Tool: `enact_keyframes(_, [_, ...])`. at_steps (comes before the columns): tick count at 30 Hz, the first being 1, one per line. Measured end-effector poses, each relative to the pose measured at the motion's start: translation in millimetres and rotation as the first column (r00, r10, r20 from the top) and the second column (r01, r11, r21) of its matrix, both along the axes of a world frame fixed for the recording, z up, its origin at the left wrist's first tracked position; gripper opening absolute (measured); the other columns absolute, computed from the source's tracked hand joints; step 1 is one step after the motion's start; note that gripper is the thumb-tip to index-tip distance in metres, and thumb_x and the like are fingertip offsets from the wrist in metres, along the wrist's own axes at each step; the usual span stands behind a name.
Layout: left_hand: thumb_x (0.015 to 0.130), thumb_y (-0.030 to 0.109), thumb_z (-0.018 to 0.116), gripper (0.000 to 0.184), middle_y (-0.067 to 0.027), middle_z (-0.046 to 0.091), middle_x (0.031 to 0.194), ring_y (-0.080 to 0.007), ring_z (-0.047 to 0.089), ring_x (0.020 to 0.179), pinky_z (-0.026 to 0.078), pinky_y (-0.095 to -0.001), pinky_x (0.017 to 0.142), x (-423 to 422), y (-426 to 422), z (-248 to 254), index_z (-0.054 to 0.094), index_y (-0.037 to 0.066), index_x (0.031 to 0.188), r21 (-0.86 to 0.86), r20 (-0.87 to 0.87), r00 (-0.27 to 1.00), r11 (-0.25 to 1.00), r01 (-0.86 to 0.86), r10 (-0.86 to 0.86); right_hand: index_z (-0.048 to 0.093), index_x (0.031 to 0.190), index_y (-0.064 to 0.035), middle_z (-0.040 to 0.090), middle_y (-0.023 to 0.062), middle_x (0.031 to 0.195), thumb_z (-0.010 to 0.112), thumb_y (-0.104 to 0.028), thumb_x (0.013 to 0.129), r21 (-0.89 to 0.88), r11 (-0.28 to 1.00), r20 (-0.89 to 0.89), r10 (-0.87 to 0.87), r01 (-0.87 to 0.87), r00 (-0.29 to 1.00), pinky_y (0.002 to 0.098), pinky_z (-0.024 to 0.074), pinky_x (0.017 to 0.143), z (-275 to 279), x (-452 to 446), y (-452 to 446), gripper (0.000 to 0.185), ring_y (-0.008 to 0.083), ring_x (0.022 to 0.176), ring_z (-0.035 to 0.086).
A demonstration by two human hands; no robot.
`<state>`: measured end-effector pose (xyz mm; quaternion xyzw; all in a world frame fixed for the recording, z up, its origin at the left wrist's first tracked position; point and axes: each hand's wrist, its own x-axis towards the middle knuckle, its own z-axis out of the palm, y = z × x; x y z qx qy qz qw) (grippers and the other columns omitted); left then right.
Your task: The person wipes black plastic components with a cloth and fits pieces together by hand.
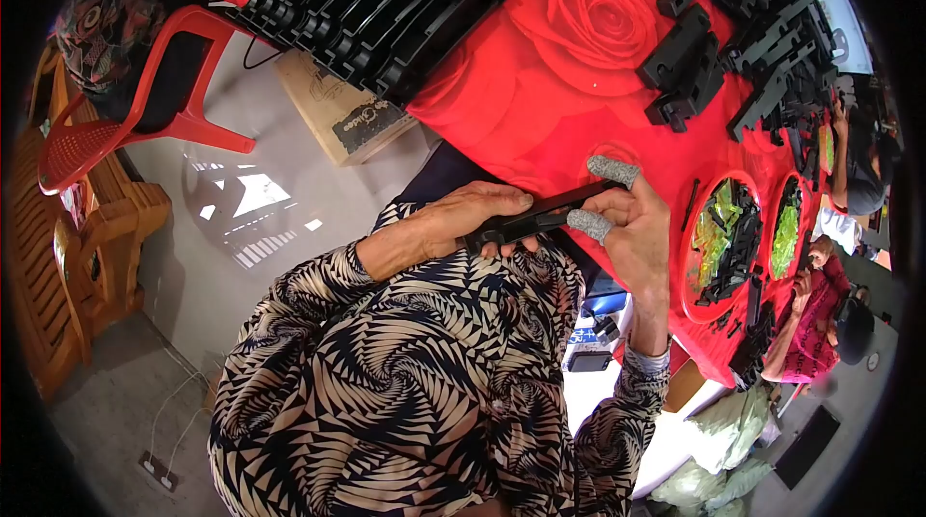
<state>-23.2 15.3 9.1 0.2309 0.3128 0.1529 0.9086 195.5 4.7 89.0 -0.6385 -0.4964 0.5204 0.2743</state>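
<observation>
A long black plastic part [526, 221] lies across both hands in front of my patterned shirt. My left hand [463, 218] is closed around its near end, thumb along the top and fingertips showing beneath. At the other end, my right hand [632, 228] has its fingers bent against the part. Grey knitted covers sit on two of the right hand's fingertips, and some of that grip is hidden.
On the red rose-print tablecloth [598, 11] stand a row of long black parts [357, 11], loose black pieces [690, 64] and a red basket [687, 271] of black and yellow-green pieces. A cardboard box [333, 107] and red chair [183, 83] are left; co-workers sit right.
</observation>
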Motion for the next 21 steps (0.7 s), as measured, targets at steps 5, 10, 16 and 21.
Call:
enact_keyframes(5, [0.101, 0.029, 0.047, 0.036, -0.0123, 0.071, 0.089, -0.008, 0.059, 0.062, 0.046, -0.0196, 0.046, 0.2, 0.3, 0.0, 0.057, 0.002, 0.122, -0.014, -0.008, 1.0, 1.0, -0.004, 0.004, 0.054, 0.124, 0.0011, 0.068, 0.0101, 0.081, 0.075, 0.009, 0.074, 0.005, 1.0, -0.073, -0.024, 0.024, 0.997, 0.0211, 0.0498, 0.061, -1.8, 0.6, -0.6, 0.055, 0.0086, 0.068, 0.062])
enact_keyframes(10, [0.101, 0.029, 0.046, 0.035, -0.0123, 0.071, 0.089, -0.0084, 0.059, 0.062, 0.046, -0.0196, 0.046, 0.1, -0.1, 0.3, 0.057, 0.002, 0.121, -0.011, -0.013, 1.0, 1.0, -0.008, 0.008, 0.054, 0.124, 0.0011, 0.068, 0.0091, 0.08, 0.074, 0.009, 0.074, -0.024, 1.0, -0.065, -0.021, 0.02, 0.998, 0.0204, 0.0496, 0.061, -0.7, 0.0, -0.1, 0.055, 0.0082, 0.068, 0.063])
enact_keyframes(16, [0.101, 0.028, 0.047, 0.033, -0.0125, 0.071, 0.089, -0.009, 0.059, 0.062, 0.045, -0.0194, 0.045, 0.8, -1.1, 0.2, 0.058, 0.002, 0.118, -0.007, -0.023, 1.0, 1.0, -0.021, 0.02, 0.055, 0.123, 0.0017, 0.067, 0.0078, 0.079, 0.072, 0.009, 0.075, 0.006, 1.0, -0.049, -0.007, 0.008, 0.999, 0.0192, 0.0477, 0.058, -4.3, -2.3, -1.6, 0.051, 0.0064, 0.066, 0.061])
enact_keyframes(21, [0.101, 0.028, 0.047, 0.031, -0.0125, 0.071, 0.089, -0.0095, 0.06, 0.061, 0.046, -0.0194, 0.045, 1.1, -2.0, -1.6, 0.058, 0.003, 0.115, -0.014, -0.011, 1.0, 1.0, -0.024, 0.024, 0.055, 0.122, 0.0023, 0.067, 0.0065, 0.077, 0.071, 0.009, 0.075, 0.041, 0.999, 0.005, 0.008, -0.008, 1.0, 0.0185, 0.0421, 0.052, -1.8, -5.2, -3.0, 0.05, 0.003, 0.06, 0.056])
